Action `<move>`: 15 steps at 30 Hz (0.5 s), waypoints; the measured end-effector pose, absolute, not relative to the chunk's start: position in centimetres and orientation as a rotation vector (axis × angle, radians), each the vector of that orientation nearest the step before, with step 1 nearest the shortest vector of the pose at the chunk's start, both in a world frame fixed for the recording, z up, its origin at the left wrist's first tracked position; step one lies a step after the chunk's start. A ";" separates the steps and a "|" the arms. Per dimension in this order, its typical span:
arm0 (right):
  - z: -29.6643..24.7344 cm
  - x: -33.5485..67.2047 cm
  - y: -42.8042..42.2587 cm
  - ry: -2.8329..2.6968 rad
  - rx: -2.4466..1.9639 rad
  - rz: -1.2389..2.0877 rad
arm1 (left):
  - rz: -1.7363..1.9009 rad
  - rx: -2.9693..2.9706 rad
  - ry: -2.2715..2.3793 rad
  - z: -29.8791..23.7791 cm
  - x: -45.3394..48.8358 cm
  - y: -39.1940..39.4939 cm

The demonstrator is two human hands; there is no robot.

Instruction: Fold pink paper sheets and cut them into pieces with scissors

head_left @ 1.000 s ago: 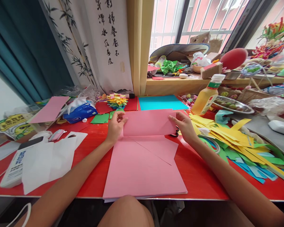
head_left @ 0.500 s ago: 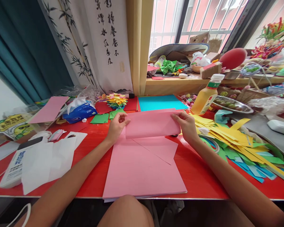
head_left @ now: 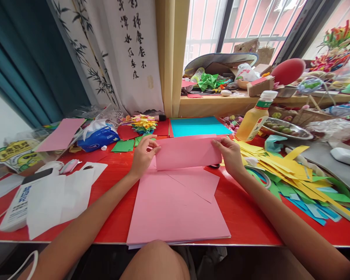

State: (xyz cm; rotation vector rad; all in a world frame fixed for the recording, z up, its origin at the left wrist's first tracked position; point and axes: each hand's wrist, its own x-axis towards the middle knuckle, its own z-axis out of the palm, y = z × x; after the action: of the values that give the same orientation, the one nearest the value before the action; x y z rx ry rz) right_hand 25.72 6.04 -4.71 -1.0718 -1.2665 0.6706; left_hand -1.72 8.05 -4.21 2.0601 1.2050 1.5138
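Between my two hands a piece of pink paper (head_left: 186, 153) is held up lengthwise, above the table. My left hand (head_left: 144, 155) pinches its left end between thumb and fingers. At the right end, my right hand (head_left: 229, 153) grips it the same way. Below lies a stack of larger pink sheets (head_left: 177, 217), reaching to the table's front edge. A loose pink piece with a slanted edge (head_left: 198, 182) rests on top of that stack. Something small and dark, partly hidden, shows under the held paper's right end.
Yellow paper strips (head_left: 280, 163) and green and blue ones pile up at the right, by a juice bottle (head_left: 252, 120). Behind are a blue sheet (head_left: 198, 126) and a folded-paper piece (head_left: 144, 124). A tissue pack (head_left: 97, 138) and white paper (head_left: 58, 202) lie left.
The held pink paper has shifted very slightly and its face looks a little flatter. Both hands keep their grip in nearly the same place.
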 end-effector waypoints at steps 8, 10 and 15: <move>-4.7 25.6 6.0 -1.272 -1.069 0.720 | 1.497 1.982 1.220 -4.7 -1.7 8.3; -4.7 25.6 6.0 -1.255 -1.058 0.740 | 1.503 1.972 1.216 -4.8 -1.7 8.3; -4.7 25.6 6.0 -1.253 -1.049 0.754 | 1.513 1.962 1.190 -4.8 -1.7 8.4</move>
State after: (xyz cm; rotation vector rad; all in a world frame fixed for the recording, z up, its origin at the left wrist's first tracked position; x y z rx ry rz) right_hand 25.64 5.98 -4.69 -1.0493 -1.2533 0.7543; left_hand -1.74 8.37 -4.80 1.9615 1.1898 1.5129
